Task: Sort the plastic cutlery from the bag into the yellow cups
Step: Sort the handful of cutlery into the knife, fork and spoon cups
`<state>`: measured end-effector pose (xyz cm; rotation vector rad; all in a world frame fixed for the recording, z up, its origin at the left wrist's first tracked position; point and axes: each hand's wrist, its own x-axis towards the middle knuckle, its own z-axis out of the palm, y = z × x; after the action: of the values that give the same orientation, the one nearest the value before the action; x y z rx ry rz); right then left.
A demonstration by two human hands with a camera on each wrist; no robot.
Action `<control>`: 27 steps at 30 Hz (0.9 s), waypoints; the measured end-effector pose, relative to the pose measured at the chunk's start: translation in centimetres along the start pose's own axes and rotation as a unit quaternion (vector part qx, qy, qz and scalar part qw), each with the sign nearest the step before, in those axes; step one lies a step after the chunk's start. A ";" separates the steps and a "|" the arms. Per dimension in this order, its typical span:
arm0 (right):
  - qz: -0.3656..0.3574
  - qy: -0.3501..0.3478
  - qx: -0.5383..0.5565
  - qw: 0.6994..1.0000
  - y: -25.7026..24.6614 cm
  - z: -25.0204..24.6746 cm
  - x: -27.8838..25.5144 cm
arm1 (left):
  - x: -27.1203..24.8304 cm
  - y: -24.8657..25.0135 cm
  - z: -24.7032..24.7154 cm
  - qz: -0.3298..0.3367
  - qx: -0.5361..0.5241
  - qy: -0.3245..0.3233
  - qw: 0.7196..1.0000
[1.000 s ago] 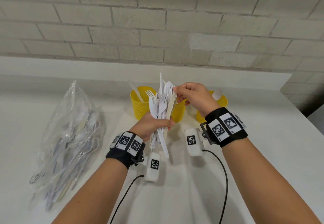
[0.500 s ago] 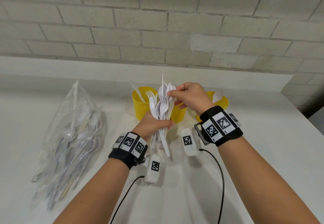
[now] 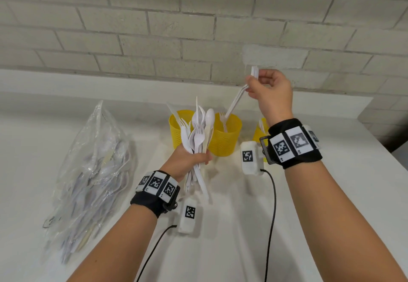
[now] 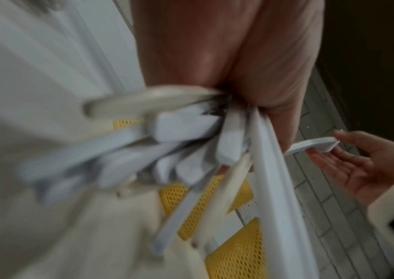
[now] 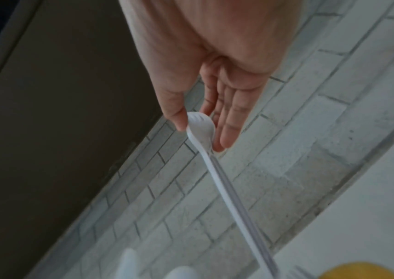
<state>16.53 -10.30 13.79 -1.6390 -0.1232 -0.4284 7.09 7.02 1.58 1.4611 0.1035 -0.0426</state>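
Observation:
My left hand (image 3: 194, 160) grips a bundle of white plastic cutlery (image 3: 198, 131) upright, in front of the left yellow cup (image 3: 175, 127) and the middle yellow cup (image 3: 227, 140). My right hand (image 3: 254, 81) is raised above the middle cup and pinches a single white fork (image 3: 235, 102) by its head between thumb and fingers. The fork's handle slants down toward that cup's rim. The right wrist view shows the pinched fork (image 5: 200, 126) close up. A knife stands in the left cup and a fork in the middle one. The right yellow cup (image 3: 257, 134) is half hidden by my right wrist.
A clear plastic bag (image 3: 92, 171) holding several more cutlery pieces lies on the white counter (image 3: 331, 193) at the left. A brick wall (image 3: 198, 28) and a raised ledge run behind the cups. Cables hang from both wrist cameras.
My right hand has drawn one fork out of the bundle and lifted it up and to the right, above the middle cup. The left hand still holds the bundle in much the same place.

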 end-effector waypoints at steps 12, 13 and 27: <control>-0.043 -0.115 -0.234 0.965 4.9 1.6 -3.3 | 0.0 1.1 -0.2 0.021 -0.044 -0.021 0.999; -0.034 -0.140 -0.200 0.969 4.4 1.7 -3.8 | 0.1 1.1 -0.1 0.022 -0.049 -0.020 0.998; 0.157 -0.342 -0.028 0.926 3.9 2.7 -5.8 | -0.1 1.7 0.3 0.046 -0.081 -0.022 0.995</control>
<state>12.97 -7.17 7.95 -1.7659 -0.3645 0.4047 7.20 6.90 3.34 1.3012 0.0030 0.0094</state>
